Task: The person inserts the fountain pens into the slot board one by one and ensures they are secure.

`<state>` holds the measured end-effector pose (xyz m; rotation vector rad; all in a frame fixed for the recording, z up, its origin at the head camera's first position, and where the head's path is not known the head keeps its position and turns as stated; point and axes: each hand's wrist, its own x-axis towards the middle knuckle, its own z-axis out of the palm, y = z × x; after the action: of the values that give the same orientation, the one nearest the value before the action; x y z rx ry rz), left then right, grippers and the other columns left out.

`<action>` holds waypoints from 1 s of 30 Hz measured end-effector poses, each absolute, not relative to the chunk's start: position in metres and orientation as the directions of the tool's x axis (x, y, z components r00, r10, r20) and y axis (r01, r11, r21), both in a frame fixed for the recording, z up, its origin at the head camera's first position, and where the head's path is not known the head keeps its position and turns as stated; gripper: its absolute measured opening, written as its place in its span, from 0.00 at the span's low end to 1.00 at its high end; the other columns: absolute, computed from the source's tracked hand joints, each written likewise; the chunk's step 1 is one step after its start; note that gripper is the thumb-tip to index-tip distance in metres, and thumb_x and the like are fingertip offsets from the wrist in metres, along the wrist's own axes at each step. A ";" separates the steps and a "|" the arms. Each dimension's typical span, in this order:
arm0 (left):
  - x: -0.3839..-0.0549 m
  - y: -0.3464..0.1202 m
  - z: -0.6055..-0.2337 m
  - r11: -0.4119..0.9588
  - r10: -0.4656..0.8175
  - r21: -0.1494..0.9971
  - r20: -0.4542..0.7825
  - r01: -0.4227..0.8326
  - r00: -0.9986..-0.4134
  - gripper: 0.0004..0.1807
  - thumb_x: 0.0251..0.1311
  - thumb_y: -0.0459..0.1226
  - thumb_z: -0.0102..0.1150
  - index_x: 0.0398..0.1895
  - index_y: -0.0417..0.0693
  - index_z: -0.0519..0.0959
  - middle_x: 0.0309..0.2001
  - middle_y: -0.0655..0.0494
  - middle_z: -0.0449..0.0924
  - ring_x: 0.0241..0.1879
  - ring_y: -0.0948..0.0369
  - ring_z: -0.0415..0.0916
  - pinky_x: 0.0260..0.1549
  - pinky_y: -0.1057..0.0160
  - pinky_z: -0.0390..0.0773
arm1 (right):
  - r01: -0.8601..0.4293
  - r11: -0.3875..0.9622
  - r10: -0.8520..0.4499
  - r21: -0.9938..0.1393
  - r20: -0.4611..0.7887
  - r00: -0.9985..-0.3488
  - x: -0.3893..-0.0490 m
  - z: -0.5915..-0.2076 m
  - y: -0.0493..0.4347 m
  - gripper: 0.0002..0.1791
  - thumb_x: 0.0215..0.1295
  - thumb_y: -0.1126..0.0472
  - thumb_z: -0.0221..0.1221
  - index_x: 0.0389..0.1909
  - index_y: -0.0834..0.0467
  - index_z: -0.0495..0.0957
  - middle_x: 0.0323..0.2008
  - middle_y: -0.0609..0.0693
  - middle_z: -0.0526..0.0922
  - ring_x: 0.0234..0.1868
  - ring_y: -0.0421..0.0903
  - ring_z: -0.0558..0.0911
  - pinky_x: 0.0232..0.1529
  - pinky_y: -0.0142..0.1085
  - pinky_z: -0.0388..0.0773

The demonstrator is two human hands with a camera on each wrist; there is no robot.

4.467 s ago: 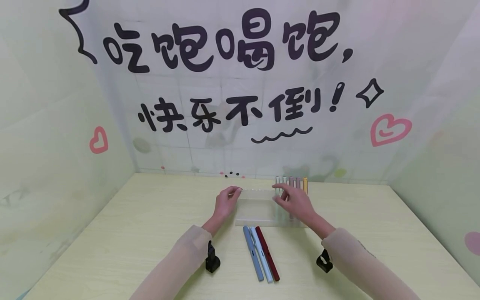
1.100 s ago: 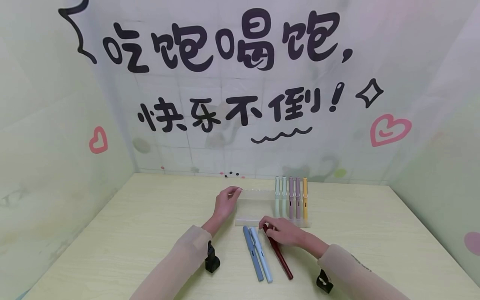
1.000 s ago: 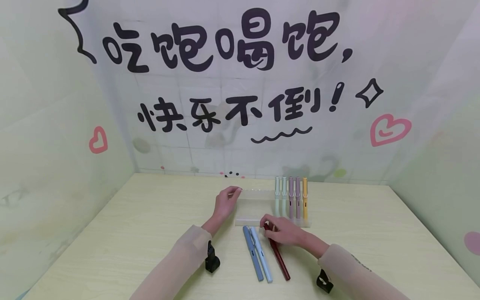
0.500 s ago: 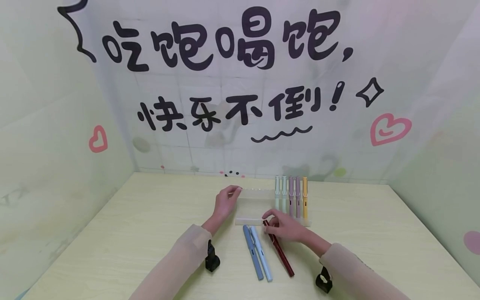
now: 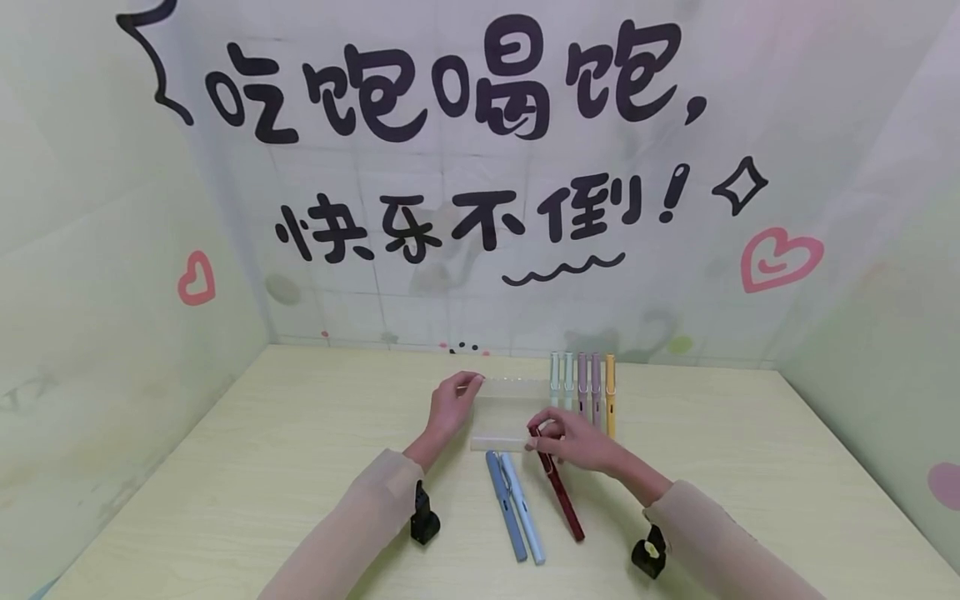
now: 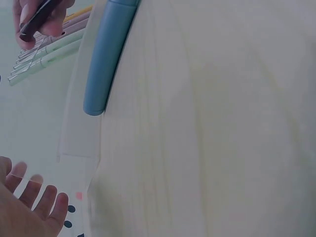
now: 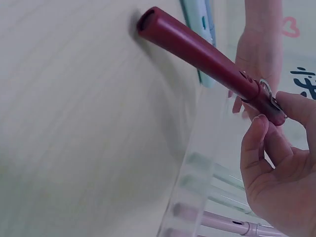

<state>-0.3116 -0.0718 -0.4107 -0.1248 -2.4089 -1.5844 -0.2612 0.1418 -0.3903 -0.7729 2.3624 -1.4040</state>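
Observation:
In the head view my right hand pinches a dark red pen by its clip end, between thumb and fingers. The pen slants down toward me, its lower end lifted off the table in the right wrist view, where its metal clip shows. My left hand grips the left edge of a clear pen stand, fingers showing through the plastic in the left wrist view. Upright at the stand's right side are two mint pens, two purple pens and a yellow pen, partly behind my right hand.
A blue pen and a light blue pen lie side by side on the pale wooden table, in front of the stand. Behind the table hangs a printed backdrop, with pale walls on both sides.
My right hand has moved from the upright pens down to the dark red pen, taken hold of it beside the blue pens and raised it toward the stand. My left hand stays put.

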 end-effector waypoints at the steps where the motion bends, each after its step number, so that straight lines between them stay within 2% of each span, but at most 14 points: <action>1: -0.312 -0.072 -0.411 0.403 -0.068 0.892 0.255 0.207 -0.965 0.13 0.61 0.40 0.50 0.40 0.40 0.77 0.41 0.47 0.78 0.43 0.53 0.74 0.43 0.58 0.73 | -0.304 0.378 -0.578 -0.875 0.034 -0.816 -0.262 -0.389 0.142 0.17 0.62 0.61 0.53 0.46 0.69 0.66 0.34 0.60 0.80 0.27 0.43 0.77 0.27 0.42 0.76; 11: -0.311 -0.072 -0.412 0.407 -0.059 0.887 0.262 0.216 -0.963 0.14 0.61 0.40 0.49 0.41 0.39 0.77 0.41 0.47 0.77 0.43 0.52 0.74 0.43 0.58 0.73 | -0.332 0.337 -0.543 -0.881 0.106 -0.833 -0.251 -0.353 0.141 0.11 0.63 0.67 0.49 0.46 0.67 0.67 0.35 0.58 0.80 0.35 0.51 0.77 0.32 0.54 0.73; 18: -0.310 -0.072 -0.411 0.398 -0.056 0.888 0.274 0.230 -0.960 0.14 0.61 0.40 0.49 0.41 0.39 0.77 0.41 0.47 0.78 0.43 0.52 0.74 0.43 0.58 0.73 | -0.364 0.347 -0.530 -0.864 0.140 -0.837 -0.251 -0.334 0.140 0.11 0.63 0.67 0.49 0.45 0.67 0.66 0.36 0.58 0.80 0.35 0.54 0.76 0.30 0.48 0.75; 25: -0.311 -0.072 -0.411 0.399 -0.053 0.886 0.280 0.236 -0.959 0.14 0.61 0.40 0.49 0.41 0.38 0.77 0.41 0.46 0.77 0.43 0.52 0.74 0.43 0.58 0.73 | -0.386 0.330 -0.520 -0.861 0.176 -0.836 -0.257 -0.329 0.144 0.12 0.65 0.67 0.47 0.47 0.67 0.64 0.39 0.60 0.79 0.36 0.53 0.75 0.27 0.45 0.75; 30: -0.311 -0.072 -0.412 0.405 -0.050 0.881 0.288 0.245 -0.956 0.14 0.61 0.39 0.49 0.41 0.38 0.77 0.41 0.46 0.78 0.43 0.52 0.74 0.43 0.58 0.73 | -0.391 0.339 -0.490 -0.856 0.194 -0.850 -0.266 -0.330 0.147 0.12 0.66 0.66 0.46 0.47 0.67 0.62 0.42 0.63 0.77 0.38 0.54 0.75 0.25 0.38 0.74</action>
<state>-0.3114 -0.0721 -0.4116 -0.1708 -2.3955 -1.5704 -0.2659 0.1465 -0.3297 -0.8218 2.4896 -1.5473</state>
